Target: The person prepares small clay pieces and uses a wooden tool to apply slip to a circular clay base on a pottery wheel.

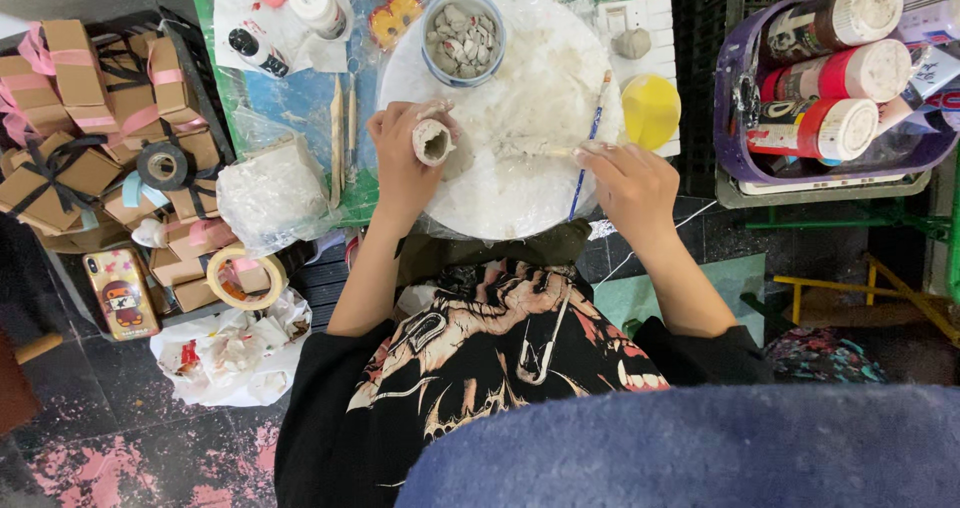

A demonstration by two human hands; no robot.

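My left hand (398, 158) grips a small hollow cylinder of pale clay (433, 142), its open end facing up, over the left part of a round white work board (520, 98). My right hand (625, 180) rests at the board's right edge and pinches a thin wooden tool (545, 151) whose tip points left toward the clay piece. A blue-handled brush (587, 153) lies on the board just beside my right hand. A blue-rimmed bowl (463, 38) of small clay lumps stands at the back of the board.
A yellow dish (650, 110) sits right of the board. A purple basket (735, 118) holds several paint bottles at right. Wooden sticks (342, 138), a plastic-wrapped clay block (272, 193), tape rolls (245, 278), a phone (120, 293) and ribboned cardboard boxes (80, 98) lie at left.
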